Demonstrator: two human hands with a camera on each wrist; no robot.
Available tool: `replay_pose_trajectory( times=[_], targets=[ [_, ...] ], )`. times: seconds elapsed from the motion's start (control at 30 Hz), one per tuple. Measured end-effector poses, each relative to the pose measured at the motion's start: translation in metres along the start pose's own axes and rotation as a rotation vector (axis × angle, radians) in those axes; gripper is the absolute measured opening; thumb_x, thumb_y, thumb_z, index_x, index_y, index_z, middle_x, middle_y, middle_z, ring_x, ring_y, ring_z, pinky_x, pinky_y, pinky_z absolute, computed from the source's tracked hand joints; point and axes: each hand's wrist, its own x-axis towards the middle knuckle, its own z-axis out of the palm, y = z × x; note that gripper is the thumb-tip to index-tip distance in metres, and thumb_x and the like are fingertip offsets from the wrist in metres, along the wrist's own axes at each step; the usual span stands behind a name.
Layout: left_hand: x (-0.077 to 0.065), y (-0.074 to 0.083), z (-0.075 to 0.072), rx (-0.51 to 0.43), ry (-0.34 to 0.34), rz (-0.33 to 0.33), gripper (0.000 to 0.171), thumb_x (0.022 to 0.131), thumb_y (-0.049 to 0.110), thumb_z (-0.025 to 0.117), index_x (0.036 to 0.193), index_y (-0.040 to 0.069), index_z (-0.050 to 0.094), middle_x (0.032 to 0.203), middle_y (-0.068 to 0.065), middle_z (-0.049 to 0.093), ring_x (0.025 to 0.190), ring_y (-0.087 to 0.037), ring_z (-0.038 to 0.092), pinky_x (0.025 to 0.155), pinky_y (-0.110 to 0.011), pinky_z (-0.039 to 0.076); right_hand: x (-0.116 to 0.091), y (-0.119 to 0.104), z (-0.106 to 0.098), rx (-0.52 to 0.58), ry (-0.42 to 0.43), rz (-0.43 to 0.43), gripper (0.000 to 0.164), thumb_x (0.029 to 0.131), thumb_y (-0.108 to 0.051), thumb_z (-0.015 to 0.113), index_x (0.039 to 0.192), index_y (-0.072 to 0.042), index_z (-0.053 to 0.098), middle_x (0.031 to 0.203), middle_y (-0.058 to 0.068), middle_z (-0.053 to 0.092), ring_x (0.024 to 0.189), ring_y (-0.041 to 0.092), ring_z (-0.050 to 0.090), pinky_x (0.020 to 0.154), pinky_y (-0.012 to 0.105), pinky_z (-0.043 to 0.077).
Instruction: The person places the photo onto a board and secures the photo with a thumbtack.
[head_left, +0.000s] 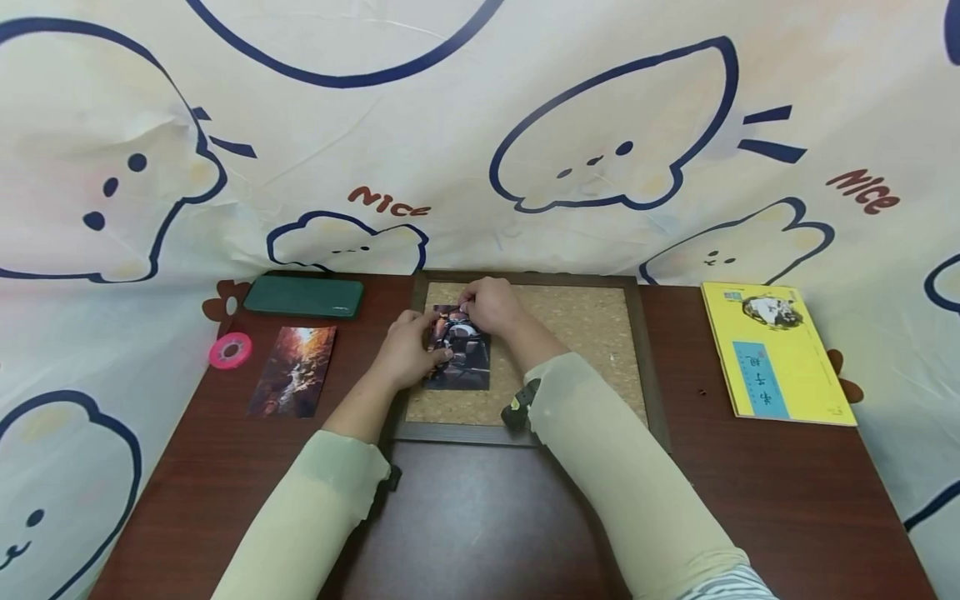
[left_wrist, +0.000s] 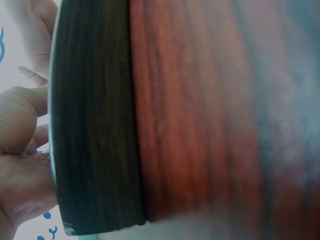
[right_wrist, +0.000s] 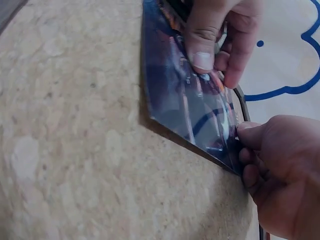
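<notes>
A dark photo print (head_left: 472,375) lies on the left part of a framed cork board (head_left: 577,367). My left hand (head_left: 408,350) rests on its left side, thumb and forefinger spread, the thumb on the picture. At the upper right corner, my right hand (head_left: 495,308) pinches the print's edge; in the right wrist view its fingertips (right_wrist: 250,132) meet that corner (right_wrist: 235,162). Whether a small item sits between those fingertips is hidden. The left wrist view is mostly filled by the board's dark frame (left_wrist: 95,120), with part of a hand (left_wrist: 17,125) beyond it.
Left of the board lie a second, orange-toned photo (head_left: 292,375), a pink roll of tape (head_left: 230,351) and a dark green case (head_left: 303,297). A yellow book (head_left: 780,358) lies at the right, near a tiny dark bit (head_left: 702,392). Patterned cloth hangs behind the brown table (head_left: 480,500).
</notes>
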Motion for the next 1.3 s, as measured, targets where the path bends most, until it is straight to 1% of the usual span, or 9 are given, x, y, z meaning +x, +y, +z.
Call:
replay_pose_trajectory(
  times=[0.13,0.23,0.37,0.47,0.6,0.73,1.03,1.2,1.3],
  targets=[
    [0.001,0.0,0.001,-0.003,-0.003,0.003,0.075,0.093,0.028,0.08,0.156,0.007,0.045,0.143,-0.018,0.045,0.13,-0.036,0.043,0.108,-0.053,0.042,0.0,0.007,0.002,0.021,0.017,-0.034,0.015,0.098,-0.017,0.067,0.104,-0.014,0.08,0.1,0.001,0.077,0.098,0.021,0.069,0.092,0.036,0.052],
    [0.002,0.0,0.002,0.001,-0.009,0.006,0.076,0.093,0.029,0.079,0.157,0.007,0.044,0.144,-0.018,0.044,0.131,-0.037,0.043,0.108,-0.054,0.042,-0.002,0.017,0.004,0.068,0.02,-0.072,0.016,0.095,-0.016,0.07,0.108,-0.015,0.08,0.099,0.001,0.074,0.094,0.019,0.066,0.088,0.034,0.052],
    [0.001,-0.001,0.001,0.008,-0.002,0.0,0.075,0.094,0.028,0.079,0.157,0.007,0.044,0.146,-0.018,0.043,0.132,-0.036,0.042,0.108,-0.055,0.042,-0.006,0.028,0.004,0.146,-0.019,-0.141,0.026,0.092,-0.02,0.077,0.118,-0.016,0.078,0.1,0.001,0.067,0.09,0.017,0.058,0.082,0.032,0.049],
    [0.002,-0.001,0.001,0.004,-0.002,-0.002,0.075,0.094,0.029,0.079,0.157,0.008,0.044,0.146,-0.017,0.043,0.132,-0.036,0.042,0.108,-0.055,0.042,-0.01,0.031,0.001,0.172,-0.051,-0.156,0.032,0.091,-0.026,0.082,0.122,-0.017,0.077,0.103,0.001,0.064,0.089,0.017,0.056,0.08,0.033,0.048],
    [0.003,-0.002,0.002,0.002,-0.008,0.004,0.075,0.094,0.03,0.079,0.157,0.009,0.044,0.145,-0.017,0.043,0.132,-0.036,0.042,0.108,-0.055,0.043,-0.014,0.03,-0.002,0.141,-0.076,-0.151,0.034,0.091,-0.03,0.082,0.123,-0.019,0.077,0.114,0.001,0.064,0.095,0.016,0.057,0.085,0.033,0.049],
    [0.004,-0.004,0.002,0.006,-0.007,0.006,0.076,0.094,0.03,0.079,0.157,0.008,0.044,0.145,-0.017,0.043,0.132,-0.036,0.042,0.108,-0.055,0.043,-0.014,0.027,-0.002,0.108,-0.094,-0.153,0.036,0.092,-0.031,0.081,0.125,-0.018,0.077,0.124,0.003,0.064,0.103,0.019,0.059,0.091,0.035,0.05],
    [0.006,-0.005,-0.003,-0.001,-0.017,0.021,0.077,0.093,0.03,0.079,0.158,0.008,0.043,0.143,-0.018,0.044,0.129,-0.036,0.045,0.105,-0.054,0.044,-0.011,0.022,-0.002,0.064,-0.13,-0.144,0.04,0.093,-0.027,0.078,0.131,-0.015,0.073,0.125,0.006,0.063,0.112,0.021,0.057,0.1,0.037,0.047],
    [0.006,-0.006,-0.004,-0.004,-0.026,0.014,0.079,0.092,0.031,0.081,0.158,0.01,0.043,0.143,-0.017,0.044,0.125,-0.034,0.047,0.103,-0.054,0.046,-0.016,0.018,-0.003,0.033,-0.141,-0.124,0.045,0.094,-0.03,0.077,0.136,-0.015,0.07,0.127,0.007,0.059,0.113,0.022,0.055,0.1,0.039,0.046],
    [0.006,-0.006,-0.003,-0.003,-0.031,0.009,0.079,0.092,0.032,0.081,0.158,0.01,0.043,0.143,-0.018,0.044,0.122,-0.034,0.049,0.103,-0.054,0.046,-0.021,0.018,-0.004,0.047,-0.142,-0.11,0.05,0.093,-0.03,0.078,0.14,-0.016,0.067,0.13,0.008,0.058,0.117,0.023,0.054,0.104,0.041,0.045]
  ],
)
